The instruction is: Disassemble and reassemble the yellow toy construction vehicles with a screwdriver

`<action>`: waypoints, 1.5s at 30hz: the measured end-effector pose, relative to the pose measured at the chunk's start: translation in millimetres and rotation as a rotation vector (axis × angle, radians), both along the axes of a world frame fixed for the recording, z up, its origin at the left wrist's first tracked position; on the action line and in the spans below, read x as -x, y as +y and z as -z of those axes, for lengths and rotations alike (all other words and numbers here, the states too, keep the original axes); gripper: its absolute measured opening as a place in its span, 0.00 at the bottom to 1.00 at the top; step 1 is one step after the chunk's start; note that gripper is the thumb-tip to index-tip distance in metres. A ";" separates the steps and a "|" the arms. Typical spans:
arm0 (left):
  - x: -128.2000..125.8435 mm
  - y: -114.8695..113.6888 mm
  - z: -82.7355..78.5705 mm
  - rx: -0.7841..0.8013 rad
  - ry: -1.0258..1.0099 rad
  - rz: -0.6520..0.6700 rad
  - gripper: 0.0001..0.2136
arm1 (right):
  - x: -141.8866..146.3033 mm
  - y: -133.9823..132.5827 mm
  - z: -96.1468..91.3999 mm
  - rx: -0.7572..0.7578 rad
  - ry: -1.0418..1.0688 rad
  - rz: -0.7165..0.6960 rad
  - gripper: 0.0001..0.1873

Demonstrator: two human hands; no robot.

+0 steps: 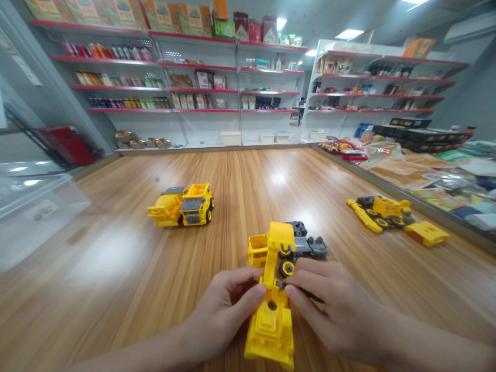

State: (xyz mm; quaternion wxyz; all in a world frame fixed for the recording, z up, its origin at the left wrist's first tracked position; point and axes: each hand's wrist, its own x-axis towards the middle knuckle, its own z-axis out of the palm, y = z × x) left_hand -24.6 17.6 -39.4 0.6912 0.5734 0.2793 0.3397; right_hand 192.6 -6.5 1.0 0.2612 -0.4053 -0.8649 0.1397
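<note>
A yellow toy construction vehicle (273, 289) with a grey chassis lies on the wooden table (116, 258) right in front of me. My left hand (225, 310) grips its left side with curled fingers. My right hand (333, 305) pinches its right side near a small wheel. The yellow bucket end points toward me and the grey wheel frame points away.
A yellow toy dump truck (182, 205) stands at the middle left of the table. Another yellow toy loader (387, 213) with a loose bucket (426, 232) lies at the right. Packaged goods cover a counter (434, 170) on the right. Store shelves (194, 88) line the far wall.
</note>
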 end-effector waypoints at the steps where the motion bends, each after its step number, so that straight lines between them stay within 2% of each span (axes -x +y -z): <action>1: -0.2 -0.1 -0.2 -0.013 0.011 -0.011 0.09 | -0.1 -0.3 0.6 -0.003 -0.008 -0.002 0.12; 10: -1.7 2.8 0.8 0.031 0.088 -0.032 0.12 | -4.7 -1.4 6.5 -0.130 -0.029 -0.047 0.09; 17: -2.1 -0.4 0.1 -0.035 0.076 -0.032 0.09 | -4.1 -4.8 1.3 -0.030 -0.042 -0.037 0.10; 25: -0.8 -0.1 2.9 -0.007 0.036 -0.026 0.09 | -3.6 -3.7 0.4 0.016 0.025 -0.011 0.07; 28: -1.4 -0.3 1.2 -0.013 0.033 -0.028 0.09 | -3.2 -2.8 0.9 0.000 0.027 -0.015 0.08; 31: -2.2 -0.6 -0.5 0.002 0.018 -0.038 0.09 | -3.7 -2.8 1.9 -0.019 0.065 0.002 0.05; 45: -3.6 0.4 2.2 0.034 0.004 -0.029 0.10 | -3.2 -3.7 1.6 0.011 0.102 0.003 0.05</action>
